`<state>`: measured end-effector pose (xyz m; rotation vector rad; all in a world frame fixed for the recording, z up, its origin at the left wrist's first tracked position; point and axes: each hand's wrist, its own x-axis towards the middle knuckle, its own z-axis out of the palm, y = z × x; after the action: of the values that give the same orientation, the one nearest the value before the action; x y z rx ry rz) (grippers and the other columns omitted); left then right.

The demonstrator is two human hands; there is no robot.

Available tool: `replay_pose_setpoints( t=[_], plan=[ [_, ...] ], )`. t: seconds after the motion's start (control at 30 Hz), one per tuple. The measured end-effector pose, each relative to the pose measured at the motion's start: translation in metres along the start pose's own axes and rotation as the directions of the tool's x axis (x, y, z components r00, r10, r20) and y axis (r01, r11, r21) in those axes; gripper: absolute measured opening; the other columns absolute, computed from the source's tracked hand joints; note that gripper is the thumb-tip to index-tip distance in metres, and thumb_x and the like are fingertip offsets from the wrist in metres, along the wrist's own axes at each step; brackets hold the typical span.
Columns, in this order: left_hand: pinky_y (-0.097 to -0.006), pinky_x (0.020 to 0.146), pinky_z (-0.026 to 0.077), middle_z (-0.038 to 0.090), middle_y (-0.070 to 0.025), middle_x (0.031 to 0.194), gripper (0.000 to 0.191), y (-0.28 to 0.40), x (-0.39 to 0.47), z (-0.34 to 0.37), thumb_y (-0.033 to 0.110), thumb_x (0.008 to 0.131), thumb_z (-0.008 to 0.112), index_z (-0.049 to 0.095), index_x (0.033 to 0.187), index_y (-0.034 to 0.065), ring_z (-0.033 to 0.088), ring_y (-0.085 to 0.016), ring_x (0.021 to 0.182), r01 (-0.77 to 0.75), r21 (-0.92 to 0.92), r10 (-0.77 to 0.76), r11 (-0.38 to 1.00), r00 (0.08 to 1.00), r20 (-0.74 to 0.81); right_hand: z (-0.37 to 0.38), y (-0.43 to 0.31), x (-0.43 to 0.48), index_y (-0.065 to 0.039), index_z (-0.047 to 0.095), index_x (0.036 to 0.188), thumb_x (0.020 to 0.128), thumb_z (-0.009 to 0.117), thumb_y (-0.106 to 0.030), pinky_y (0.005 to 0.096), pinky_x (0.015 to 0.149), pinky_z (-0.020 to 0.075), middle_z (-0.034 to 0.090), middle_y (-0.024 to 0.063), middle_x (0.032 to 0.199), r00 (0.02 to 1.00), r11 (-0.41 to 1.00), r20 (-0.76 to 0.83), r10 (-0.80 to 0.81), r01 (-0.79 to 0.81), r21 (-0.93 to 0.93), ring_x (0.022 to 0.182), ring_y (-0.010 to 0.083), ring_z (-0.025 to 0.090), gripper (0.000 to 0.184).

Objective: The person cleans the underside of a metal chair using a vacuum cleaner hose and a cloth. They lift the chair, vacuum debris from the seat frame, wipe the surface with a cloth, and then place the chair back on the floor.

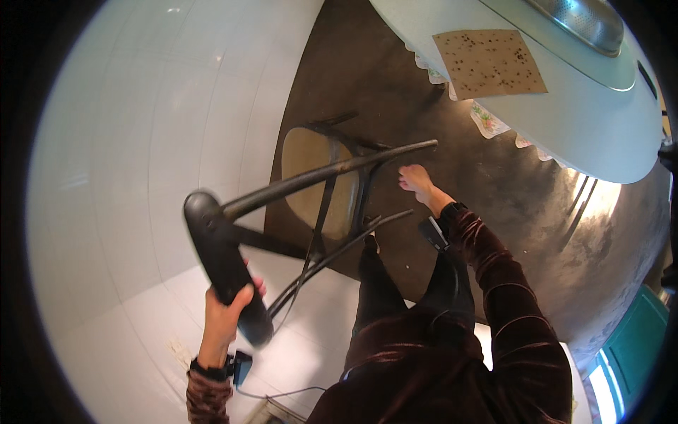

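My left hand (230, 307) grips the dark top rail of a chair's backrest (225, 265) at the lower left, its thumb across the near face. The chair, with dark curved legs, is tipped, and its pale seat panel (310, 183) shows beyond the frame. Right of the legs, my right hand (417, 182) is held over the dark floor with its fingers curled; it touches nothing that I can see. Whether those fingers are closed all the way is unclear. Both wrists wear black straps with small devices.
A pale-blue table (588, 127) stands at the upper right, bearing a brown speckled sheet (490, 63) and a perforated metal colander (582, 24). White panelled wall (175, 132) runs along the left. A green panel (635, 339) is at the lower right.
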<state>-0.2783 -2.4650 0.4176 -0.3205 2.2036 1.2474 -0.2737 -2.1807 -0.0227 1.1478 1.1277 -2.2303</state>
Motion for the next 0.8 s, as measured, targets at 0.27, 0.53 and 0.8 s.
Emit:
replay_pose_setpoints(
  t=[0.27, 0.53, 0.8],
  plan=[
    [-0.0395, 0.081, 0.054, 0.066, -0.0133, 0.091, 0.049, 0.014, 0.028, -0.032, 0.018, 0.082, 0.073, 0.055, 0.118, -0.0084, 0.065, -0.025, 0.084, 0.082, 0.179, -0.039, 0.98, 0.972, -0.233, 0.004, 0.085, 0.208, -0.001, 0.054, 0.1, 0.088, 0.071, -0.036, 0.0398, 0.078, 0.0565, 0.063, 0.0169, 0.099, 0.974, 0.689, -0.212, 0.076, 0.102, 0.717, 0.086, 0.0243, 0.064, 0.04],
    [-0.0287, 0.068, 0.048, 0.065, -0.0044, 0.087, 0.029, -0.03, 0.065, -0.178, 0.02, 0.087, 0.072, 0.065, 0.098, -0.0064, 0.056, -0.011, 0.077, 0.077, 0.629, 0.389, 0.773, 0.726, -0.567, 0.04, 0.07, 0.206, -0.011, 0.046, 0.07, 0.092, 0.064, -0.026, 0.0319, 0.057, 0.0443, 0.045, 0.0015, 0.064, 0.952, -0.001, -0.306, 0.031, 0.306, 0.952, 0.057, 0.0163, 0.046, 0.032],
    [-0.03, 0.064, 0.046, 0.058, -0.0009, 0.075, 0.07, -0.106, 0.237, -0.33, 0.064, 0.079, 0.07, 0.062, 0.086, -0.0055, 0.051, -0.012, 0.07, 0.056, 0.55, 0.269, 0.833, 0.828, -0.491, 0.027, -0.001, 0.014, -0.01, 0.045, 0.068, 0.082, 0.06, -0.013, 0.0322, 0.06, 0.041, 0.039, 0.0011, 0.061, 0.835, -0.045, -0.542, -0.09, 0.54, 0.84, 0.057, 0.0168, 0.041, 0.021]
  ],
)
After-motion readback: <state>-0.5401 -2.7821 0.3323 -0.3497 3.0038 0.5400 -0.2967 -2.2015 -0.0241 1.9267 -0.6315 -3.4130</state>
